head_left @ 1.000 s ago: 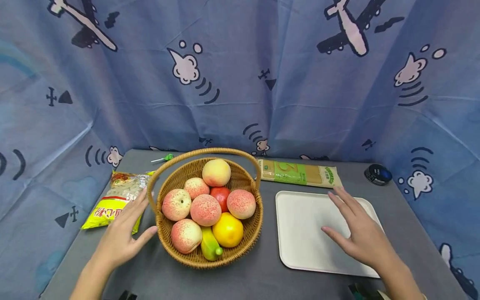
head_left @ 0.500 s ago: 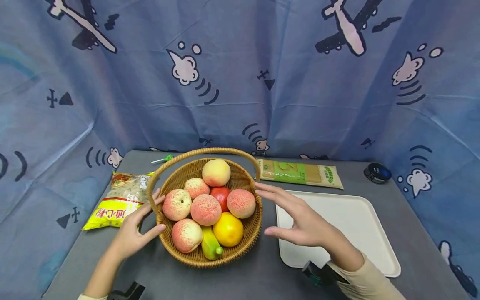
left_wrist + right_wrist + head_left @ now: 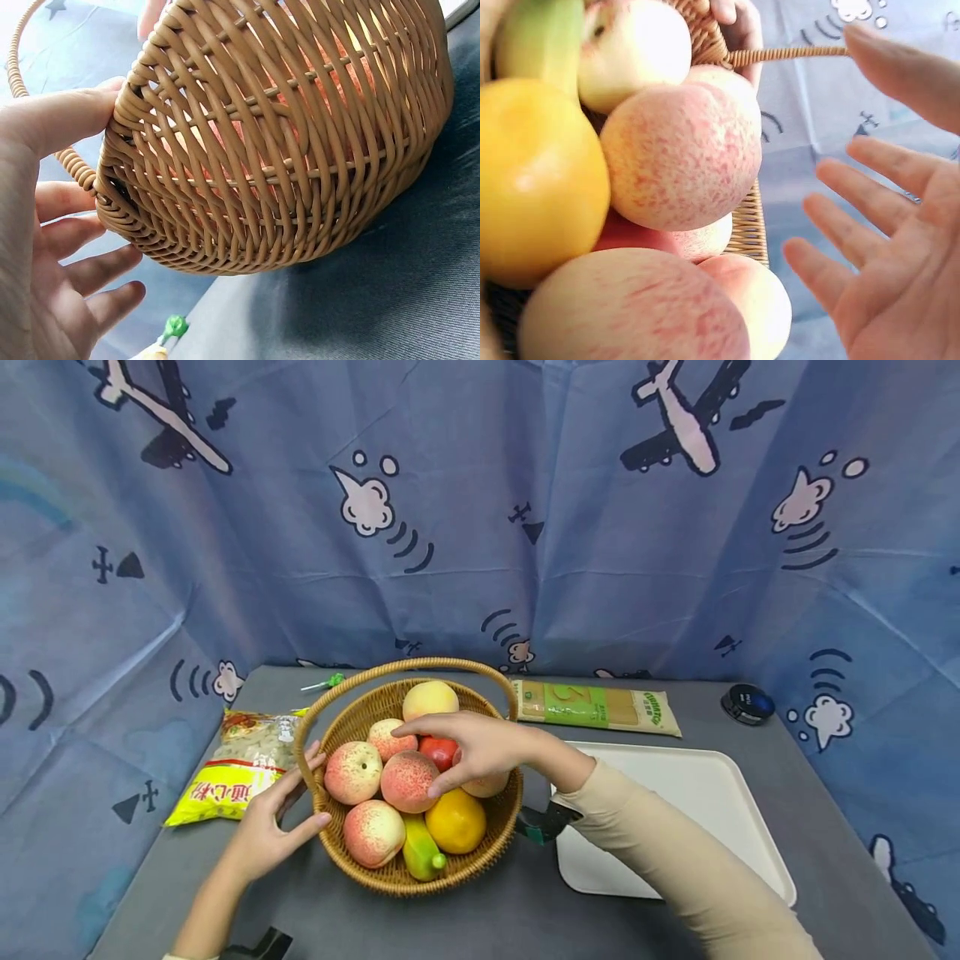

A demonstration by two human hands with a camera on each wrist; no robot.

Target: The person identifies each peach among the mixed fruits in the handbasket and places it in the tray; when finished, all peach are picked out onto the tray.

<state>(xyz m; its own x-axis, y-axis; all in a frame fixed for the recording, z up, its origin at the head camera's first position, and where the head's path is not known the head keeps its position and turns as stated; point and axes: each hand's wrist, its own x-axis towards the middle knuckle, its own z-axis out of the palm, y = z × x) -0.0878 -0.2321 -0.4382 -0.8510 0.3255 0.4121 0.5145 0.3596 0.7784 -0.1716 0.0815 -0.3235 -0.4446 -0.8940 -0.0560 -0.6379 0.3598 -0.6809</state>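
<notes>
A round wicker basket (image 3: pixel 420 888) with a tall handle holds several peaches (image 3: pixel 408 782), a red fruit (image 3: pixel 437 750), a yellow-orange fruit (image 3: pixel 456 822) and a short banana (image 3: pixel 422 852). On its left side my left hand (image 3: pixel 262 831) touches the rim by the handle's foot. The left wrist view shows the left thumb (image 3: pixel 82 112) against the woven rim, fingers spread near the handle. Above the fruit hovers my right hand (image 3: pixel 480 745), partly covering a peach at the right. In the right wrist view its fingers (image 3: pixel 870 195) are extended and apart from the fruit.
A white tray (image 3: pixel 697 793) lies to the right, partly under the right sleeve (image 3: pixel 660 852). Behind are a flat noodle packet (image 3: pixel 600 705), a round black object (image 3: pixel 747 703) and a small green-topped item (image 3: pixel 330 681). A yellow food bag (image 3: pixel 240 768) is at left.
My right hand has swung left from over the tray to above the fruit. My left hand has shifted slightly right to the basket's rim. The basket has barely moved.
</notes>
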